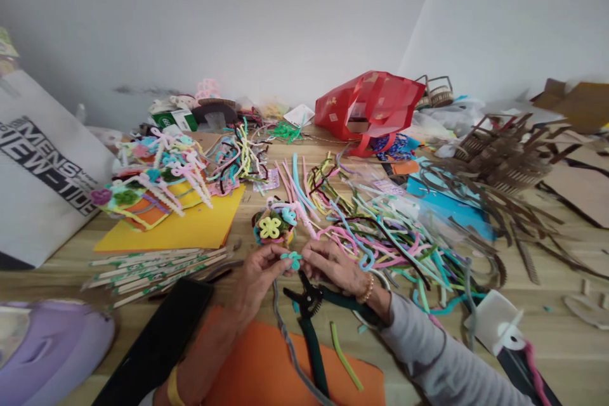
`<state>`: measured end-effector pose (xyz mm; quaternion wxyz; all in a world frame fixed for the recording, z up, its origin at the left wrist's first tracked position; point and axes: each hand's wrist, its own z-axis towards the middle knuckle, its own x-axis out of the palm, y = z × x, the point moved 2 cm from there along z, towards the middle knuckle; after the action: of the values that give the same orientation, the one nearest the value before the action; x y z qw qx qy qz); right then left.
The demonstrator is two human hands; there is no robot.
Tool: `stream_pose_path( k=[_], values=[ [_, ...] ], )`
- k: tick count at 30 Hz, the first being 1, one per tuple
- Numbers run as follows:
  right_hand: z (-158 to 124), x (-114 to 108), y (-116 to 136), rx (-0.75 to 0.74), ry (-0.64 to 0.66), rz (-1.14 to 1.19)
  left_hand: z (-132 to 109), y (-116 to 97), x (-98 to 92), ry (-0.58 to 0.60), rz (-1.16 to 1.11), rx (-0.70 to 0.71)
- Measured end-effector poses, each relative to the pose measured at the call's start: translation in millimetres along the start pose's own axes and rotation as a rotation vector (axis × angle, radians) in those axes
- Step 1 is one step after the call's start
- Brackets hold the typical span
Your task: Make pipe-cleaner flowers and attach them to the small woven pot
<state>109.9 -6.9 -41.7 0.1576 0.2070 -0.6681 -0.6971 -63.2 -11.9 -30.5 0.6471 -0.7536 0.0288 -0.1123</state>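
Observation:
Between the fingertips of both hands is a small turquoise pipe-cleaner flower (292, 259) with looped petals. My left hand (261, 271) pinches its left side, thumb against fingers. From the other side my right hand (335, 266) grips its edge, the fingers curled together. Just beyond the hands stands a small ball-like bundle of pipe-cleaner flowers (270, 227), a yellow one facing me. Pruning shears (310, 302) with dark green handles lie beneath my right wrist, jaws apart. A lime-green pipe-cleaner piece (346, 356) rests on an orange sheet (266, 355) close to me.
Loose pipe cleaners (394, 241) spread in a heap to the right. Wrapped sticks (162, 271) and a black slab (157, 342) lie left. Finished colourful pieces rest on a yellow sheet (190, 228). A red bag (366, 104) and brown woven baskets (509, 155) stand behind.

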Motion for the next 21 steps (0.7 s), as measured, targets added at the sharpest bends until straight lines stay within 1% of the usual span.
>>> stream_pose_path(
  k=[5, 8, 10, 13, 17, 19, 21],
  values=[
    [4.8, 0.0, -4.4, 0.083, 0.050, 0.116, -5.5, -2.3, 3.6, -0.050, 0.271, 0.141],
    [5.6, -0.6, -2.8, 0.114, 0.071, 0.160, -7.1, -0.8, 5.1, -0.061, 0.366, 0.205],
    [5.3, -1.0, -1.2, 0.118, 0.076, 0.178, -6.8, 0.2, 5.2, -0.046, 0.390, 0.207],
    [4.5, -1.6, -0.6, 0.089, 0.063, 0.168, -4.8, 0.1, 4.5, -0.001, 0.328, 0.124],
    [3.0, -1.9, -3.0, 0.014, 0.046, 0.114, -2.9, -1.5, 3.6, 0.081, 0.135, -0.026],
    [2.0, -1.4, -2.7, -0.025, 0.057, 0.062, -2.5, -0.8, 2.9, 0.115, 0.040, -0.084],
    [0.8, -0.9, 0.6, -0.097, 0.049, -0.049, -1.9, 1.6, 1.9, 0.127, -0.073, -0.147]
  ],
)
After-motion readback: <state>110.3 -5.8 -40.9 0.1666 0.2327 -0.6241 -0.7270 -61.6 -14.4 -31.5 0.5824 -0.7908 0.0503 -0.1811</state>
